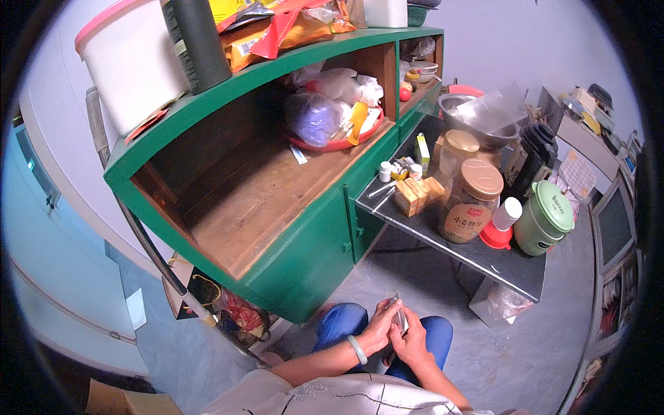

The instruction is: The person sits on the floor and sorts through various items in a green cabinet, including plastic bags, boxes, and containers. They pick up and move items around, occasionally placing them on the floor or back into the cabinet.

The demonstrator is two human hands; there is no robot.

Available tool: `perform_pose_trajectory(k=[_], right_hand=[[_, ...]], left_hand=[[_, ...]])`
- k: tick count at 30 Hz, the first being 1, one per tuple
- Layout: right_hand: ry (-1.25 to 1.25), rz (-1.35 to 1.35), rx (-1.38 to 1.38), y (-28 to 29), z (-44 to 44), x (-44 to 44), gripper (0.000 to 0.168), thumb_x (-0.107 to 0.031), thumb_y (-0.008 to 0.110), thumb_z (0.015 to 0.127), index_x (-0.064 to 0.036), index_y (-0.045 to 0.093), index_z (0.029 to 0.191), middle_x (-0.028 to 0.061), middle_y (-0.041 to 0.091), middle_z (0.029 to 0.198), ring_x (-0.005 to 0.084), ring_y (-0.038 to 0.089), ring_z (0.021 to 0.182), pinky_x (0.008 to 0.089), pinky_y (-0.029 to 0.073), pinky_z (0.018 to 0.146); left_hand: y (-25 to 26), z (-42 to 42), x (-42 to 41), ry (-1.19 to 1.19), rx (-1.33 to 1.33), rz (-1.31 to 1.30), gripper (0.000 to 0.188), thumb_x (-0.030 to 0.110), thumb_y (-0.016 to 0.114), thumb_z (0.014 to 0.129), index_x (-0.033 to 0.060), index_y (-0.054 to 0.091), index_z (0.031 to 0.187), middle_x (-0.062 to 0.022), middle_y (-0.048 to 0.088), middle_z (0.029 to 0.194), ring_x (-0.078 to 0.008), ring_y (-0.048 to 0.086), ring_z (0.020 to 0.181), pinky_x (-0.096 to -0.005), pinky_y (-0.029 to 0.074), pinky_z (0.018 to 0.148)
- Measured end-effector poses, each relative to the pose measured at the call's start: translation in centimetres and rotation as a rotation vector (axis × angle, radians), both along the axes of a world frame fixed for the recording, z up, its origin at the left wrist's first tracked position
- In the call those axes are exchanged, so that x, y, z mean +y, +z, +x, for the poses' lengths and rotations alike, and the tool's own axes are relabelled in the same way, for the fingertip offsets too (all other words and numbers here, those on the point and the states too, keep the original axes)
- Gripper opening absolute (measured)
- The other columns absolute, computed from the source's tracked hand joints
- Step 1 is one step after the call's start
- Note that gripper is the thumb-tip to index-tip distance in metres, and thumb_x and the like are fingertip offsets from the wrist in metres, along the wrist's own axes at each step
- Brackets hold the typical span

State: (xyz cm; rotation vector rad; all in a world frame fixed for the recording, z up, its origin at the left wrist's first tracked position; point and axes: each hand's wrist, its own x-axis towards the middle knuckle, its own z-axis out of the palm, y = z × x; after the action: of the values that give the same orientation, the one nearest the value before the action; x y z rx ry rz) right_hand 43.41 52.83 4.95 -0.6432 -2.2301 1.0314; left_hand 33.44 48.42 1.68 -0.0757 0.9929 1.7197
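Over my knees, both hands come together on one small flat silvery object (399, 315), perhaps a blister pack or packet; its kind is too small to tell. My left hand (380, 326), with a pale bangle (357, 349) at the wrist, grips it from the left. From the right, the fingers and thumb of my right hand (413, 337) close on it. My fingers hide much of the object. Ahead of my hands stands the green wooden cabinet (301, 275), its upper shelf (233, 228) exposed. To the right is the black table (415, 220).
On the table stand small orange boxes (410, 197), white bottles (385, 171), a large lidded jar (469, 207), a green canister (544, 218) and a metal basin (482, 124). A red tray (332, 148) of bagged things sits in the cabinet. A metal pole (155, 249) rises at the left.
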Motion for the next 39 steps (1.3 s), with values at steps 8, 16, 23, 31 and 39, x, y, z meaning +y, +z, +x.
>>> perform_pose_trajectory(k=[8, 16, 23, 31, 39], right_hand=[[-0.017, 0.092, -0.010, -0.5, -0.4, -0.3, 0.049, -0.018, 0.061, 0.076, -0.004, 0.047, 0.121, 0.0202, 0.058, 0.099, 0.0365, 0.060, 0.087, 0.0402, 0.050, 0.073], [-0.042, 0.190, -0.112, 1.2, -0.9, 0.7, 0.051, -0.017, 0.064, 0.074, -0.004, 0.045, 0.120, 0.0192, 0.059, 0.095, 0.0359, 0.061, 0.084, 0.0416, 0.050, 0.071], [-0.099, 0.369, -0.069, 1.7, -2.4, 4.5, 0.068, -0.023, 0.069, 0.068, 0.002, 0.040, 0.124, 0.0160, 0.058, 0.097, 0.0317, 0.054, 0.080, 0.0404, 0.043, 0.073], [0.008, 0.441, -0.129, 3.2, -7.5, 9.1, 0.078, -0.050, 0.067, 0.070, 0.001, 0.044, 0.124, 0.0155, 0.058, 0.094, 0.0319, 0.052, 0.082, 0.0408, 0.040, 0.076], [0.327, 0.376, -0.147, 6.4, -13.2, 10.3, 0.090, -0.061, 0.062, 0.071, -0.001, 0.035, 0.132, 0.0184, 0.055, 0.111, 0.0342, 0.054, 0.104, 0.0472, 0.031, 0.100]], left_hand=[[-2.1, -0.8, -0.1, 0.000, -0.089, 0.106, 0.033, 0.029, 0.065, 0.083, 0.0086, 0.046, 0.101, -0.0041, 0.052, 0.091, -0.0137, 0.052, 0.084, -0.0287, 0.047, 0.071], [1.7, -1.7, 1.7, -0.193, -0.193, 0.145, 0.018, 0.032, 0.062, 0.085, 0.0170, 0.053, 0.082, 0.0030, 0.054, 0.077, -0.0100, 0.054, 0.069, -0.0269, 0.046, 0.059], [3.0, -4.4, 6.3, -0.377, -0.302, 0.202, 0.020, 0.035, 0.062, 0.084, 0.0176, 0.055, 0.078, 0.0022, 0.056, 0.070, -0.0118, 0.057, 0.063, -0.0274, 0.048, 0.055], [0.9, -8.1, 9.2, -0.267, -0.492, 0.350, 0.017, 0.031, 0.058, 0.085, 0.0137, 0.061, 0.085, -0.0027, 0.063, 0.083, -0.0175, 0.061, 0.076, -0.0315, 0.051, 0.069], [4.6, -13.7, 7.8, -0.031, -0.504, 0.413, 0.027, 0.043, 0.060, 0.082, 0.0169, 0.059, 0.089, -0.0022, 0.061, 0.087, -0.0196, 0.059, 0.081, -0.0361, 0.050, 0.072]])
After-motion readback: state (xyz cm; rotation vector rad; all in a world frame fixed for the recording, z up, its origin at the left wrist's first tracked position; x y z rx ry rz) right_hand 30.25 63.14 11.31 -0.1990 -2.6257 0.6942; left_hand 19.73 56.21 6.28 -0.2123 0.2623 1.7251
